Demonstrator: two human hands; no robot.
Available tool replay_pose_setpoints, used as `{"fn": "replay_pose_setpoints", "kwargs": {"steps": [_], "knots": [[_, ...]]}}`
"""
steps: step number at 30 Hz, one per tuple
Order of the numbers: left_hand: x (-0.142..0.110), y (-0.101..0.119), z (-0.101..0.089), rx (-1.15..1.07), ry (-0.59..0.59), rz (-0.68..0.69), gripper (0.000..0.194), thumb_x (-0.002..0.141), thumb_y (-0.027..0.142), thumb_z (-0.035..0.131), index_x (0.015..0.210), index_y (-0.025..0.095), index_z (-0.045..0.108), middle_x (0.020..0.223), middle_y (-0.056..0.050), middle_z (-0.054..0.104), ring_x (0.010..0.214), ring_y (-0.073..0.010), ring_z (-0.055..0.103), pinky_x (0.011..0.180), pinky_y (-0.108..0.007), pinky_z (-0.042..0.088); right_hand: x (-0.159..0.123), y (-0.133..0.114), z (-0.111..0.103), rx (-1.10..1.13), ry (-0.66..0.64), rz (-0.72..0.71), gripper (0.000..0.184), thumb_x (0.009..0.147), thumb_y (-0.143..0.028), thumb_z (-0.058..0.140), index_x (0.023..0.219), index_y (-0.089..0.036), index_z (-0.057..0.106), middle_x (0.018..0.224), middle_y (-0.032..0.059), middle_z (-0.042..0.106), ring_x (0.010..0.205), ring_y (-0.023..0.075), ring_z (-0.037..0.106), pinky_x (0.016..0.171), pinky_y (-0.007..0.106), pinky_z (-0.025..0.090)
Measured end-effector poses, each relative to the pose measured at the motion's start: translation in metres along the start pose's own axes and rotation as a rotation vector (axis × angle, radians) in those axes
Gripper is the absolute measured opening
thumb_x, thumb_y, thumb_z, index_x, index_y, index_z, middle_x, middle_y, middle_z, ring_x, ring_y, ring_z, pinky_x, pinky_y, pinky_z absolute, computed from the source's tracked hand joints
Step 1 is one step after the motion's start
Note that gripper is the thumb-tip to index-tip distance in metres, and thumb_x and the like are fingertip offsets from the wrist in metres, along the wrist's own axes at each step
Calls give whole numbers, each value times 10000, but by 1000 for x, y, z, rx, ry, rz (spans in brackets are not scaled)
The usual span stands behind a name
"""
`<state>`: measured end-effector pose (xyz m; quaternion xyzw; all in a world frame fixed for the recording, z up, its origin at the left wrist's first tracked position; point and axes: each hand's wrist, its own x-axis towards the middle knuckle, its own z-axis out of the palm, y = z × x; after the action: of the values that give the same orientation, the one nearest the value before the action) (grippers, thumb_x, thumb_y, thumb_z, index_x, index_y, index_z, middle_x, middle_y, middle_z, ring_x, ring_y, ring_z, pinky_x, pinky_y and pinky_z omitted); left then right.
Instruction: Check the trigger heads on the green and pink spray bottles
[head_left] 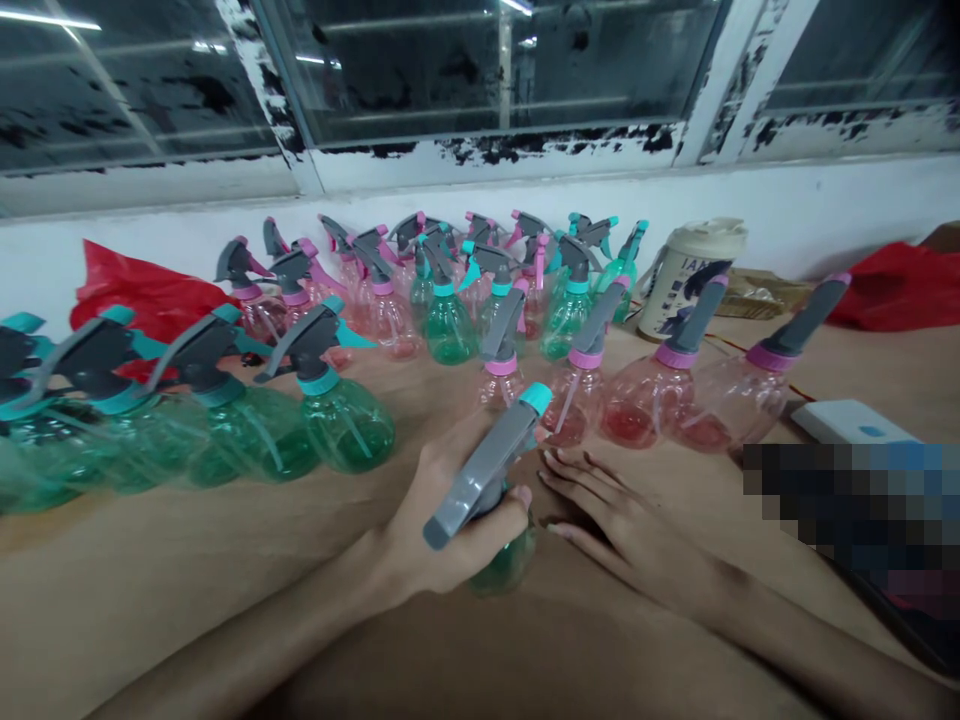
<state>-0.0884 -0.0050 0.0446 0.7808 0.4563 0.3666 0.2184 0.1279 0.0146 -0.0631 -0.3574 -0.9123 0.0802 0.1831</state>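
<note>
In front of me stands a green spray bottle (491, 465) with a grey spray head and a teal nozzle tip. My left hand (431, 525) is wrapped round its neck, thumb on the near side; part of the green body shows below. Just right of the bottle, my right hand (637, 530) rests palm down on the table, fingers spread and holding nothing. Beyond the fingertips stand clear pink spray bottles, the closest a pink-collared bottle (574, 405). To the left is a green spray bottle (349, 425), at the end of a row of similar ones.
Several more pink and green spray bottles (446, 325) crowd the back of the wooden table (315, 570) by the wall. A lidded cup (690, 275) stands at back right. Red plastic bags (150, 300) lie at both sides. A white box (855, 422) and a blurred-out dark object are at right.
</note>
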Motion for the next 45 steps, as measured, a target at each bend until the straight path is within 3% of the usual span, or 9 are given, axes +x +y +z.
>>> {"fn": "replay_pose_setpoints", "kwargs": {"steps": [11, 16, 24, 31, 38, 45], "knots": [[-3, -2, -3, -17, -15, 3, 61, 730, 266, 489, 790, 260, 483, 743, -1, 573, 641, -185, 551, 630, -339, 487, -1, -2, -2, -1, -10, 7, 521, 913, -379, 451, 1390, -200, 343, 1415, 76, 419, 1297, 229, 380, 1071, 504, 311], [-1, -8, 3, -28, 97, 109, 117, 704, 213, 521, 802, 253, 471, 731, 6, 544, 631, -182, 532, 629, -333, 476, -1, 1, -2, 16, -19, 0, 521, 910, -385, 456, 1391, -219, 345, 1427, 62, 405, 1308, 224, 362, 1077, 486, 306], [-4, -9, 12, 42, 202, 53, 159, 684, 156, 524, 712, 243, 395, 671, 19, 456, 593, -177, 469, 580, -334, 397, -1, 1, -7, 5, -57, 18, 508, 913, -399, 443, 1376, -202, 374, 1416, 62, 422, 1318, 213, 344, 1083, 469, 304], [-6, -13, 15, 52, 185, 16, 211, 680, 124, 557, 805, 247, 440, 714, 33, 491, 589, -158, 490, 591, -316, 424, -1, 1, -6, 7, -72, 20, 519, 917, -399, 434, 1390, -203, 347, 1426, 62, 405, 1324, 212, 333, 1090, 468, 290], [-2, -17, 16, 38, 171, 72, 371, 663, 92, 597, 978, 255, 488, 855, 15, 591, 729, -168, 593, 698, -302, 488, -1, 0, -6, 19, -63, 23, 530, 910, -404, 446, 1392, -208, 344, 1422, 58, 414, 1327, 208, 327, 1092, 461, 290], [1, -11, 13, 9, 162, 68, 338, 645, 72, 553, 947, 221, 522, 855, 1, 627, 704, -164, 621, 672, -296, 513, -2, 2, -5, 23, -47, 21, 500, 908, -396, 453, 1367, -208, 390, 1408, 64, 434, 1317, 216, 346, 1085, 470, 296]]}}
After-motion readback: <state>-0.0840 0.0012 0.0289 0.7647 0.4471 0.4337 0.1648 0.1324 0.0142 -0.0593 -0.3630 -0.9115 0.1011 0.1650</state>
